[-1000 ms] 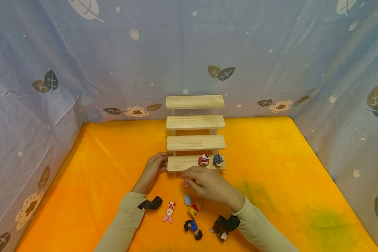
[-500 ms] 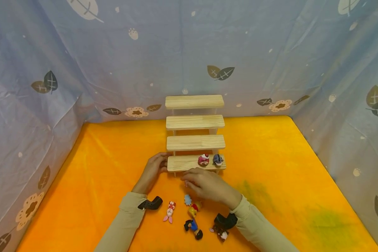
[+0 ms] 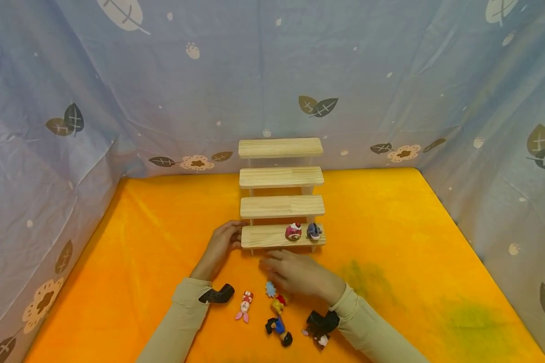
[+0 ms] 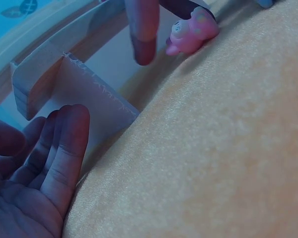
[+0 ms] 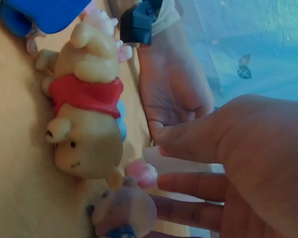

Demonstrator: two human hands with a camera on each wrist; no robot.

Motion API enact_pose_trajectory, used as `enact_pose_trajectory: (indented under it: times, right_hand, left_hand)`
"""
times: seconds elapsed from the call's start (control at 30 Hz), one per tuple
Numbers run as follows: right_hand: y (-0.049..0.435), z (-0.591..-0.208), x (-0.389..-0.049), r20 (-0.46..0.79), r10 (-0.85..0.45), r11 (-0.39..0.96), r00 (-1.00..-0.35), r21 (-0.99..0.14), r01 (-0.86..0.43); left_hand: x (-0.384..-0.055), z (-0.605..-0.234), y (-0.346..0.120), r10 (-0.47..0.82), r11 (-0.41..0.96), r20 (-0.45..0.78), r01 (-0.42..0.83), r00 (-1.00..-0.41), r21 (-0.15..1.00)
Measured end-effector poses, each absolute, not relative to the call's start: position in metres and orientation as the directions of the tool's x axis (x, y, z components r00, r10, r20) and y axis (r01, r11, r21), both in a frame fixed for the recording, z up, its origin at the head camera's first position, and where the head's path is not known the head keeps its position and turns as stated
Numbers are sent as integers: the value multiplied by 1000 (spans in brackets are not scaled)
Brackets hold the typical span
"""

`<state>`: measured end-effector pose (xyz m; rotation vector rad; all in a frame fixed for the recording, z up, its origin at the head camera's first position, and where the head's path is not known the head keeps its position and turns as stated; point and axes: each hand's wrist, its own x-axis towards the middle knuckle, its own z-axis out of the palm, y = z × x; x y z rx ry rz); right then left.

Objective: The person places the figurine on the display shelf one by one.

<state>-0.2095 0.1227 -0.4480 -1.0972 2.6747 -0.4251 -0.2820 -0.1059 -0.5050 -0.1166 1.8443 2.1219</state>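
Observation:
My left hand (image 3: 220,247) stays at the left end of the stepped wooden shelf (image 3: 263,236), fingers loosely straight beside its clear side panel (image 4: 89,94). In front of the lowest step, my right hand (image 3: 295,275) is held low over the cloth, thumb and fingers apart. A pink figurine (image 4: 193,32) lies on the cloth by its fingers. The right wrist view shows a pale round-headed figurine (image 5: 124,210) right at the fingertips and a yellow bear figurine (image 5: 89,104) in a red shirt. A pink swirl-cake figurine (image 3: 293,232) and a grey-blue donkey figurine (image 3: 314,232) stand on the lowest step.
Nearer me on the orange cloth lie a rabbit figurine (image 3: 245,305) with pink ears, a small light-blue figurine (image 3: 270,289), a blue-shirted figurine (image 3: 279,327) and a brown figurine (image 3: 320,339) partly under the right wrist camera. A grey patterned curtain (image 3: 209,91) stands behind.
My right hand has drawn back a little from the lowest step toward me, and its fingers have spread. The left hand and the figurines on the step have not moved.

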Motion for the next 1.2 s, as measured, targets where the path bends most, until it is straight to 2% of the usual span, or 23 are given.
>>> enact_pose_trajectory:
  times: [0.23,0.57,0.77,1.2]
  right_hand:
    - [123,-451,-208,-74,-732,654,-677,-351,-670]
    - [125,-451,-210,-29,-728,642,-685,-381,-666]
    - [124,-453,-211,-24,-730,641,-683,-371,-672]
    - [125,-451,-215,-54,-739,623,-672,-435,-650]
  left_hand:
    - [-281,-506,-106,187,-113,-268,-292,-945,950]
    - [-282,-505,-105,182,-115,-265,-289,-947,950]
    - [-282,-505,-104,181,-108,-265,-287,-947,952]
    - [-282,-505,-104,182,-122,-269,-293,-946,948]
